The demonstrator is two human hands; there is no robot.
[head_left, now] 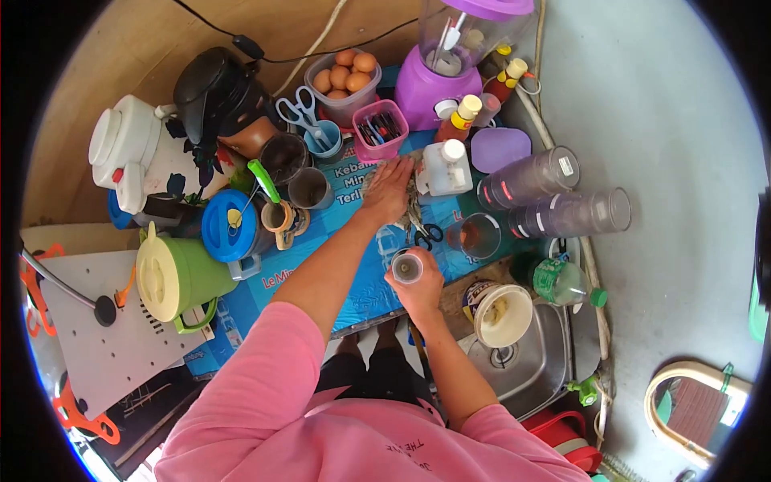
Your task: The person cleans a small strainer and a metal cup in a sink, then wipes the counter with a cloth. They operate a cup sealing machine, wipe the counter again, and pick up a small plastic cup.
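Observation:
My left hand (388, 191) lies with its fingers stretched out, pressed flat on a greyish crumpled cloth (413, 210) on the blue table cover (337, 277). My right hand (420, 291) is closed around a small clear plastic cup (407, 268), held upright near the table's front edge. Seen from above, the bottom of the cup looks greyish. Black-handled scissors (432, 234) lie between my hands, partly beside the cloth. A white bottle (446, 169) stands just right of my left hand, and a pink container of sachets or pens (381, 128) is behind it.
Left stand a green pitcher (189, 277), a blue-lidded jar (229, 225) and several mugs. A bowl of eggs (341, 84) and a purple blender (434, 92) are behind. Right are stacked cups (570, 213), a glass (479, 235), and a white tub (503, 315) over the sink (550, 353).

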